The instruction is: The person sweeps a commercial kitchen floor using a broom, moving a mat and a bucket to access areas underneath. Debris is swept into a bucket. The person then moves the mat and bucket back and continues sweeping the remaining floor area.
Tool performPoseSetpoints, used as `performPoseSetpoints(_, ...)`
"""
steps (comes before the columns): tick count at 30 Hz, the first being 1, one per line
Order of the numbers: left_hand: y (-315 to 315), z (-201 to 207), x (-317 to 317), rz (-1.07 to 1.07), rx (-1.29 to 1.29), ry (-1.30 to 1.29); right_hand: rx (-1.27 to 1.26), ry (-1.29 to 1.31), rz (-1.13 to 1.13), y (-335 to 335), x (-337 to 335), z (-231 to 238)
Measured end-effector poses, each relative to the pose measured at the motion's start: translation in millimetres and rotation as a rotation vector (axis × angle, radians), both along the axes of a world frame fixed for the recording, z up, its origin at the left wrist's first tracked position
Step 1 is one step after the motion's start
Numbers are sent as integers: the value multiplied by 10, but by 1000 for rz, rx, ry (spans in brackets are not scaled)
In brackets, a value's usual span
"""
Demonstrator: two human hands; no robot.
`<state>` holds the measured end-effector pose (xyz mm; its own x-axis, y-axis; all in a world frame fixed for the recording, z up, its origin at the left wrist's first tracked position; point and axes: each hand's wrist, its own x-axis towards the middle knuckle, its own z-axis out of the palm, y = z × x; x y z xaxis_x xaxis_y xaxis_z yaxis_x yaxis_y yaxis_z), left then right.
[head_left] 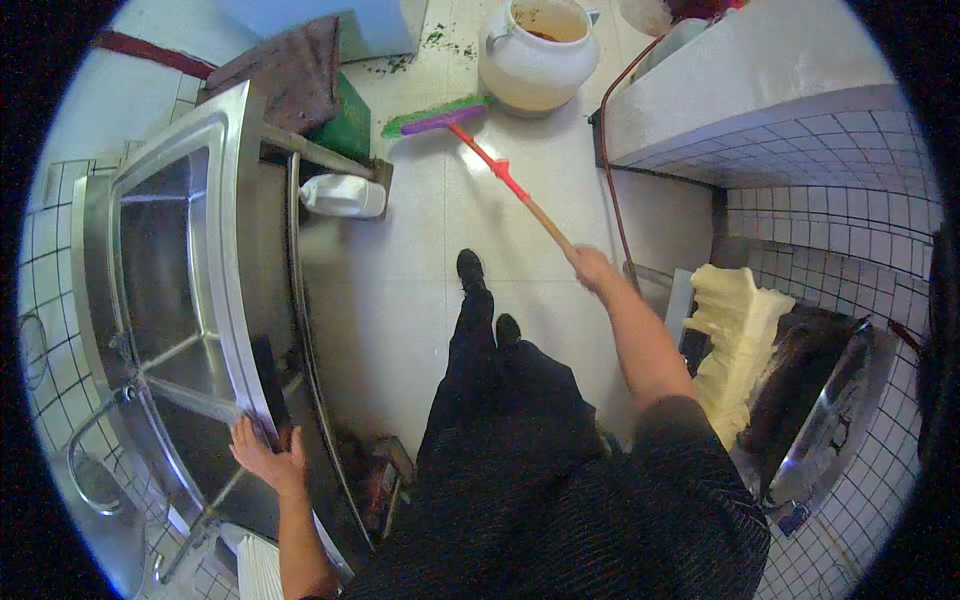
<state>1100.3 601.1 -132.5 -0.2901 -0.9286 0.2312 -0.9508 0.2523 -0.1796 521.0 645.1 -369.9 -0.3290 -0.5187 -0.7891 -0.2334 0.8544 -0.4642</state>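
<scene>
My right hand (592, 268) grips the wooden end of a long broom handle (505, 180). The handle turns red further out and ends in a purple and green broom head (436, 117) on the pale tiled floor (400, 290), near a big white pot (530, 55). My left hand (266, 452) rests on the front rim of a steel double sink (175, 270), fingers spread over the edge. My dark trousers and black shoes (470, 268) stand between sink and counter.
A white plastic jug (345, 195) lies by the sink's corner, next to a green box (350, 125) and a brown cloth (290, 65). On the right, a tiled counter (760, 90), a pale yellow slab (735, 335) and a steel tray (830, 400). Green scraps (440, 40) lie on the floor.
</scene>
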Motion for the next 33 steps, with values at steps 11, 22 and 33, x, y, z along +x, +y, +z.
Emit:
performPoseSetpoints(11, -186, 77, -132, 46, 72, -113, 225, 323, 307, 1353, -502, 396)
performPoseSetpoints(22, -309, 133, -475, 85, 3, -248, 176, -49, 91, -914, -768, 168)
performPoseSetpoints(33, -1563, -298, -3172, -64, 409, 359, 283, -79, 50, 199, -1918, 1004)
